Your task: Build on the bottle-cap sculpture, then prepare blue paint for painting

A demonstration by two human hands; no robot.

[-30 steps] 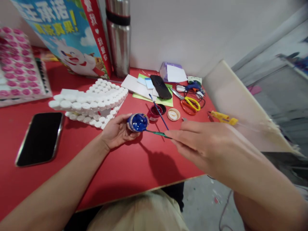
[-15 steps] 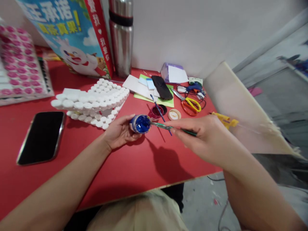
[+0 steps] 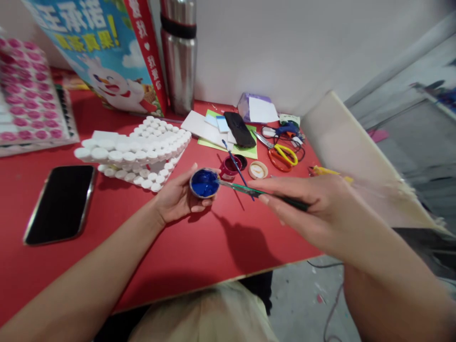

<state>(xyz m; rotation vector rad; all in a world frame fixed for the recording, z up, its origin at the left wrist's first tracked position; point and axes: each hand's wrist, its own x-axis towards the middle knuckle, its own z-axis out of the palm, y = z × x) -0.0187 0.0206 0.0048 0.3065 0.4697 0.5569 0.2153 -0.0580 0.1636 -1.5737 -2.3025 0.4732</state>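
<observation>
In my left hand (image 3: 178, 199) is an open jar of blue paint (image 3: 204, 183), fingers wrapped round its side and its mouth tilted toward me. My right hand (image 3: 306, 199) grips a slim tool with a green and black handle (image 3: 256, 192). The tool's narrow, pale tip is at the jar's right rim; I cannot make out its exact kind. Just behind the jar stands an open pot of dark red paint (image 3: 230, 167), with a thin blue paintbrush (image 3: 235, 161) leaning across it. A round pale lid (image 3: 258, 170) lies beside that pot.
White structure of round pieces (image 3: 135, 152) and phone (image 3: 60, 204) are at left on the red table (image 3: 199, 251). Steel flask (image 3: 180, 71) and printed bag (image 3: 103, 61) stand behind. Scissors (image 3: 285, 156), a black phone (image 3: 239, 129) and a yellow tool (image 3: 326, 171) lie to the right.
The jar has tilted further toward me, so more of the blue paint inside shows. My right hand has moved slightly right and down with the tool.
</observation>
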